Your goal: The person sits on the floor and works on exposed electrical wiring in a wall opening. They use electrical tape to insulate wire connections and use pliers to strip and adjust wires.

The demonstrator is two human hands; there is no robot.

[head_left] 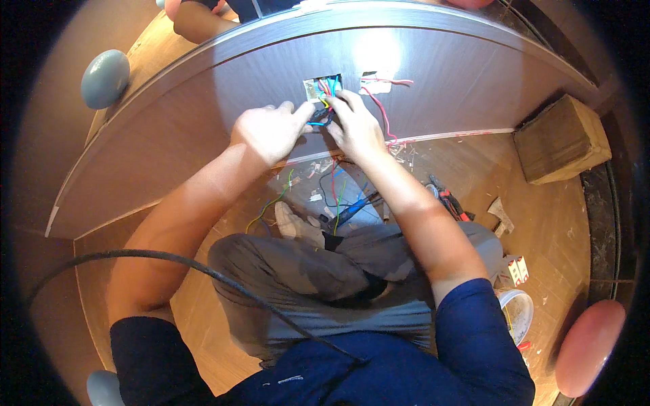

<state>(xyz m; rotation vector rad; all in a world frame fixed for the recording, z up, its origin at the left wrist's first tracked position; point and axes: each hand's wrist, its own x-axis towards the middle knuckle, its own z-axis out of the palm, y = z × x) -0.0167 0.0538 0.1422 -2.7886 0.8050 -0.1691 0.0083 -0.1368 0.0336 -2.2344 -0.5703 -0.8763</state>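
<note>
Both hands meet at a square wall box opening cut in a grey-brown wood-grain panel, where a bunch of red, blue and yellow wires sticks out. The left hand pinches a dark tool or wire end at the box's lower edge; the right hand curls its fingers onto the same wires. A loose red wire hangs just right of the opening. On the wooden floor near the crossed legs lie coloured wire offcuts, red-handled pliers and debris. A wooden block sits far right, a white bucket near right.
</note>
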